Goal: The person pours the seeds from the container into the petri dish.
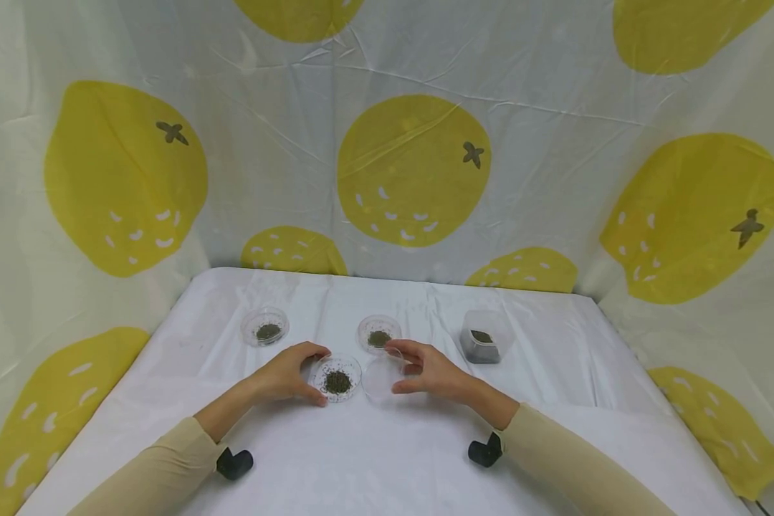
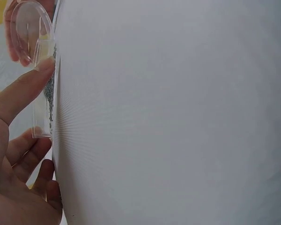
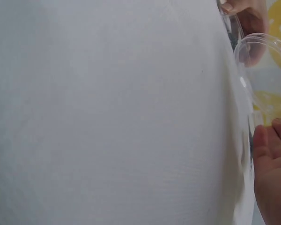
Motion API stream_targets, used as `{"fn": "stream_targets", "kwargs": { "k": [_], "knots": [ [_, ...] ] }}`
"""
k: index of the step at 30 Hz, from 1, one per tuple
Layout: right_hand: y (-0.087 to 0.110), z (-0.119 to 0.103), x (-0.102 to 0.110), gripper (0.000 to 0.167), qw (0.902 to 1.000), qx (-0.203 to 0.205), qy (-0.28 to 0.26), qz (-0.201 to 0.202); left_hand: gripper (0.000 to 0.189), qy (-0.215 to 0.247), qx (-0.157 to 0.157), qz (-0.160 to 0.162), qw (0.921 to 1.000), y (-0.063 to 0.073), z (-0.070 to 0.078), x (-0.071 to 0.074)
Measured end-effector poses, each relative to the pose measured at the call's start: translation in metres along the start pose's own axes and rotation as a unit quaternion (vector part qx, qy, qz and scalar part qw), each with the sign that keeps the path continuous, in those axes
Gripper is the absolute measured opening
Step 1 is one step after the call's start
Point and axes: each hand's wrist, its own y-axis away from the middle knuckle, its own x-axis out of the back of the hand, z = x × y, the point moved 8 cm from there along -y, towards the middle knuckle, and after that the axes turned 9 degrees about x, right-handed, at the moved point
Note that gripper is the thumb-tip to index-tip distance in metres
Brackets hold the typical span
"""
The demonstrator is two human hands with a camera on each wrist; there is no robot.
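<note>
A clear petri dish (image 1: pixel 337 382) with a dark green, crumbly heap inside stands on the white-covered table. My left hand (image 1: pixel 288 371) grips it by the sides, thumb at the near edge and fingers at the far edge. In the left wrist view the dish (image 2: pixel 41 115) appears edge-on between thumb and fingers. Just to its right, my right hand (image 1: pixel 431 370) holds a clear round lid (image 1: pixel 378 380) by its rim, with nothing in it. The right wrist view shows this lid (image 3: pixel 260 70) tilted up beside the dish.
Behind the hands stand two more petri dishes with similar dark heaps, one at the left (image 1: pixel 256 331) and one near the middle (image 1: pixel 365 333). A clear square tub (image 1: pixel 499 333) with dark material is at the back right. A lemon-printed curtain (image 1: pixel 271 158) surrounds the table.
</note>
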Motion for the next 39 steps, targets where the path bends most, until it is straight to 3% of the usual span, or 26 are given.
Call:
{"fn": "stream_targets", "kwargs": {
  "k": [14,26,39],
  "knots": [
    [-0.017,-0.015,-0.007,0.09,0.9987,0.021,-0.044,0.012,0.088,0.007,0.006,0.001,1.0,0.001,0.003,0.001],
    [-0.034,-0.017,-0.019,0.083,0.9968,0.017,-0.071,0.031,0.088,0.008,0.009,0.006,0.9999,-0.001,-0.001,0.001],
    [-0.047,-0.012,-0.035,0.085,0.9977,0.016,-0.059,0.029,0.088,0.002,0.007,0.007,1.0,-0.001,-0.001,0.001]
  ]
}}
